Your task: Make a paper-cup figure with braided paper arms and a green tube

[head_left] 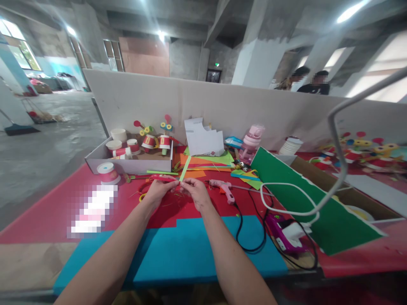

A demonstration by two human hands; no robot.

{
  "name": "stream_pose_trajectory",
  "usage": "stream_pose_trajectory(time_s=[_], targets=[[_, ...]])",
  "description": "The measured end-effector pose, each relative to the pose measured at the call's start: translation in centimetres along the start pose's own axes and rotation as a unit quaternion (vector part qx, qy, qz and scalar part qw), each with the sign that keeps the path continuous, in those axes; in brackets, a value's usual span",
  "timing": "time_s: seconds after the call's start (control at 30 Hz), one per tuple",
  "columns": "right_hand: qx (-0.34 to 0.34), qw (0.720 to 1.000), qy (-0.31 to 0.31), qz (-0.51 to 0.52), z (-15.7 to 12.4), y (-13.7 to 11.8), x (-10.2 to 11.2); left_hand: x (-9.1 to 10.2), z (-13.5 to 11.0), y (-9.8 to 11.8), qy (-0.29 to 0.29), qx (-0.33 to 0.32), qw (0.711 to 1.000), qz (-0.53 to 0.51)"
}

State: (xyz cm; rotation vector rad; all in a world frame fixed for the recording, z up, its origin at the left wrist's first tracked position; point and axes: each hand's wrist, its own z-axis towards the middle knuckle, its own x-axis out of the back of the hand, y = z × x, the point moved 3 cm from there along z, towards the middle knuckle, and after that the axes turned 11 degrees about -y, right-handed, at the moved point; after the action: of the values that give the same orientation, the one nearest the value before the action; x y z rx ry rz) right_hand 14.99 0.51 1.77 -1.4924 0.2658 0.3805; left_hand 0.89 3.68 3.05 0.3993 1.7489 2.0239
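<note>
My left hand (158, 192) and my right hand (197, 191) meet over the red table cover, fingers pinched together. Between them runs a thin light-green paper strip (185, 168) that rises away from the fingertips toward the back. My right hand pinches the strip's near end. My left hand also grips red-handled scissors (162, 178), whose loops (143, 189) show beside the wrist. A pink glue gun (223, 187) lies just right of my right hand, its black cord trailing toward me.
A cardboard box (127, 163) at the back left holds paper-cup figures. Coloured paper sheets (210, 163), a pink bottle (251, 144), a green sheet (305, 203), a purple glue gun (282, 235) and a blue foam sheet (187, 250) surround the hands. Two people stand behind the partition.
</note>
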Motion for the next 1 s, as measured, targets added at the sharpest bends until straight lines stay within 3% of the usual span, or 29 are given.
stream_pose_trajectory(time_s=[0.17,0.47,0.63,0.8,1.0], targets=[[-0.001,0.999,0.032,0.044,0.01,0.22,-0.4,-0.26,0.19,-0.31,-0.019,0.018,0.998,-0.054],[0.011,1.0,0.025,0.009,0.02,0.42,-0.56,0.1,0.42,-0.67,-0.025,0.018,0.999,-0.018],[0.006,0.998,0.058,0.032,0.19,0.59,-0.42,-0.05,0.38,-0.45,-0.037,0.0,0.998,-0.041],[0.036,0.994,0.087,0.056,0.35,0.69,-0.46,-0.37,0.23,-0.2,-0.022,0.014,0.999,-0.045],[0.045,0.995,0.071,0.052,0.34,0.87,-0.83,-0.4,0.27,-0.38,-0.002,0.01,1.0,-0.026]])
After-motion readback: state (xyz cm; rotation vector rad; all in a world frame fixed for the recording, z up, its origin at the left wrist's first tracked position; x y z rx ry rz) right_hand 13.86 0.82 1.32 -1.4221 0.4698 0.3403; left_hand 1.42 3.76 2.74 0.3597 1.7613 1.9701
